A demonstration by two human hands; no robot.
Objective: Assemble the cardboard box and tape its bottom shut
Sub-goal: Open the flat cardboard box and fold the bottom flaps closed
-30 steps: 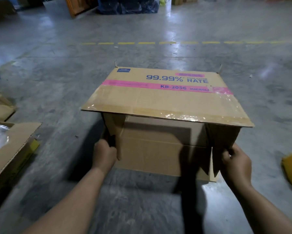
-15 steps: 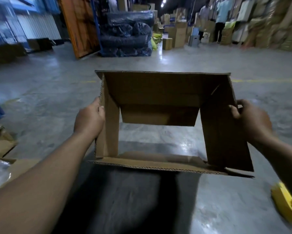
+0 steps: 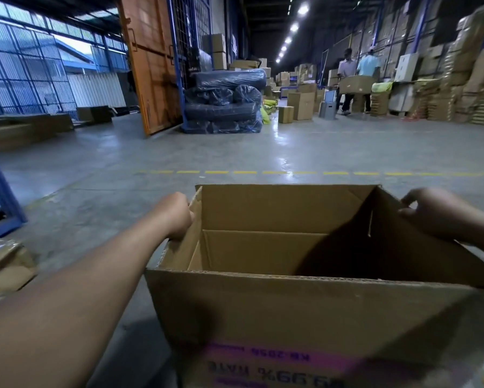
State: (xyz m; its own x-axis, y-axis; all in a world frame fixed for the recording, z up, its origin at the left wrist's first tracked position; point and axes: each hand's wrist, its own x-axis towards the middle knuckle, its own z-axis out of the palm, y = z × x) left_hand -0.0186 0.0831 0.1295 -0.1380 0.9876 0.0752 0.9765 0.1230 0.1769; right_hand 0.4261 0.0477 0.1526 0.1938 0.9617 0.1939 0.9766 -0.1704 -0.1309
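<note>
- Warehouse floor of polished concrete carried a dashed yellow line.
- Left hand: fingers curled closed over the left side flap of the cardboard box.
- Right hand: fingers pinched the right flap.
- Box was held open-side up, close before the camera, its printing upside down.
- Stacked cartons lined the far wall.

Concrete floor with dashed yellow line; orange door left, stacked cartons right, ceiling lights
</note>
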